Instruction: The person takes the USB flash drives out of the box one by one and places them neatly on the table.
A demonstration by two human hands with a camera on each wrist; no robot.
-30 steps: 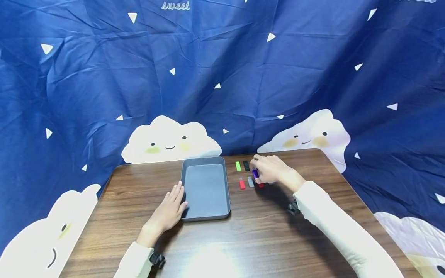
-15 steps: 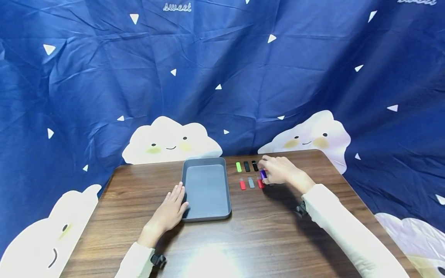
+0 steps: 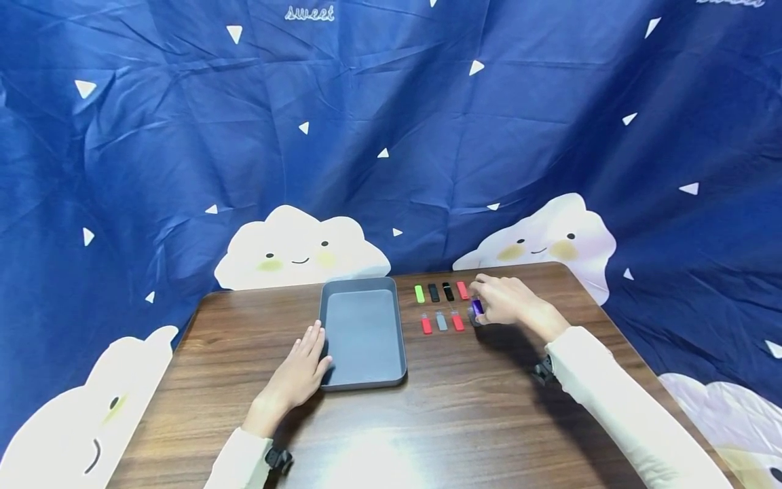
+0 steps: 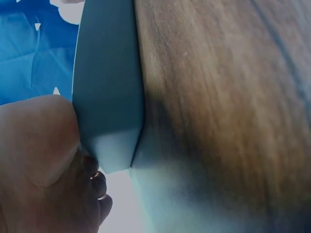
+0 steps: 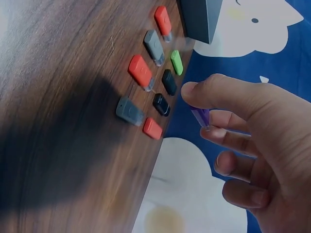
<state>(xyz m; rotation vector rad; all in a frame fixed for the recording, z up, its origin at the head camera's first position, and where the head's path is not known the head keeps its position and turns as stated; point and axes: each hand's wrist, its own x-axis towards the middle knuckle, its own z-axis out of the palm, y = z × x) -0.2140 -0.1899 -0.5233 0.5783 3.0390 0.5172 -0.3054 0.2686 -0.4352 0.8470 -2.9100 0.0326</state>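
My right hand (image 3: 502,299) pinches a purple USB flash drive (image 5: 200,116) between thumb and fingers, held above the right end of two rows of flash drives. In the right wrist view the near row has a red flash drive (image 5: 163,20), a grey one (image 5: 154,47), another red one (image 5: 140,71) and a grey one (image 5: 129,110) closest to the hand. The other row holds a green (image 5: 177,62), a dark (image 5: 169,82), a black (image 5: 161,104) and a red one (image 5: 152,128). My left hand (image 3: 295,370) rests with straight fingers against the left side of a grey tray (image 3: 402,339).
The wooden table (image 3: 464,421) extends in front of the tray and to both sides. A blue curtain (image 3: 391,122) with white clouds hangs behind its far edge. A black wrist camera (image 3: 542,371) sits under the right sleeve.
My right hand has moved to the right with the purple flash drive, uncovering the black and red drives in the far row. The left hand and the tray have stayed in place.
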